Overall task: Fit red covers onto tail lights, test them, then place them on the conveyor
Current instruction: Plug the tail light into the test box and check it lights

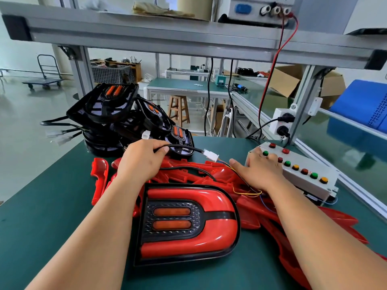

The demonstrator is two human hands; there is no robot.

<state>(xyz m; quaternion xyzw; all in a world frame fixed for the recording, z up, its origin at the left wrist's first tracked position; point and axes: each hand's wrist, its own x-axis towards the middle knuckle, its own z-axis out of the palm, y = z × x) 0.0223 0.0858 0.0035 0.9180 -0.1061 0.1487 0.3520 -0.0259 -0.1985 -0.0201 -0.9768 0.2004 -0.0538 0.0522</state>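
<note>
Green matting covers the workbench (52,206), which stands under an aluminium frame shelf (146,36) in a workshop.

Task item: the assembled tail light (188,222), with its red cover fitted, lies flat at the middle of the table toward the near edge, between the 2 forearms. Its 2 amber lenses sit in a black textured inset; neither shows as clearly lit.

Left hand (142,160): fingers curled round the black cable (184,147) and gripping it past the middle of the table. The cable ends in a white connector (210,155), which is mated to thin coloured wires (247,192) that lead toward the test box.

Right hand (259,170): fingers extended and spread, resting on the left end of the test box (310,185), thumb stretched out to the left. One fingertip sits at a green button (265,153). Whether the button is pressed down cannot be told.

Test box: white, placed along the right edge of the table, carrying red, green and yellow push buttons.

Loose red covers (100,176) lie heaped across the middle of the table, behind the tail light and under the right forearm. Uncovered black tail lights (113,109) are stacked at the far left corner, their leads trailing over the left edge.

Beyond the right edge runs the green conveyor belt (326,143), with a blue crate (364,101) on it. A power supply (261,7) stands on the shelf with a red lead (270,80) hanging down.
</note>
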